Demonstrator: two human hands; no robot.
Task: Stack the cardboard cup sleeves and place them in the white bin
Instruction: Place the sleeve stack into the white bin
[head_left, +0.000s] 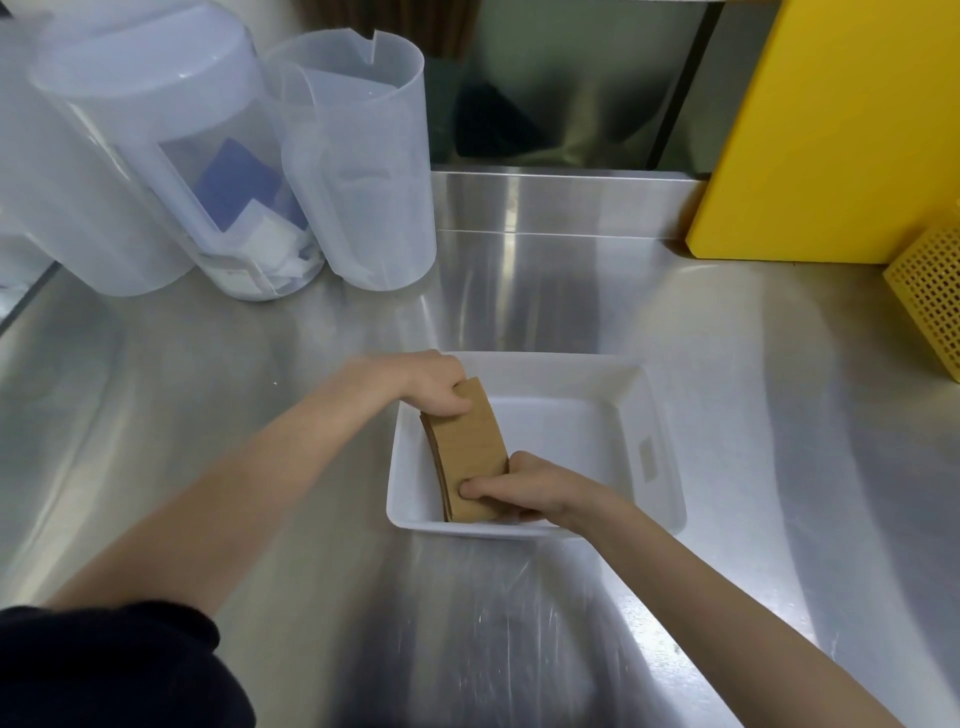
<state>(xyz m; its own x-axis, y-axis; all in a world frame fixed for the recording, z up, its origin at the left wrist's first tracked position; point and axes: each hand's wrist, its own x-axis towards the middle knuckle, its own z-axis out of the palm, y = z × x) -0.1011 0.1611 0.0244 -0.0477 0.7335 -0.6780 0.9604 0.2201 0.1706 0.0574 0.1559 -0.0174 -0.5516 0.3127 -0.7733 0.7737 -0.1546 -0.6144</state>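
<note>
Two hands held one stack of cardboard cup sleeves (467, 452) down inside the white bin (660, 457), against its left wall. The left hand (431, 387) was clenched over the far end of the stack, thumb on the top face and fingers out of sight behind it. The right hand (524, 488) gripped the near end, with its fingers (478, 488) pressed flat on the top sleeve. Whether the stack already touched the bin floor could not be told; it looked tilted, with the far end higher.

Several things could go wrong from that point. If one hand let go before the other, the free end would likely drop and the sleeves could fan apart, since nothing bound them but the pinch at each end. The sleeves were curved and stiff, so a loose grip might let them slide over one another. Leaning on the left wall, the stack could also tip flat once released. The bin was light plastic on a smooth steel table (260, 415), so a push from the hands might shift it.

No writing could be read on the sleeves. A pale label (647, 458) sat on the bin wall to the right of the hands, too faint to read.
</note>
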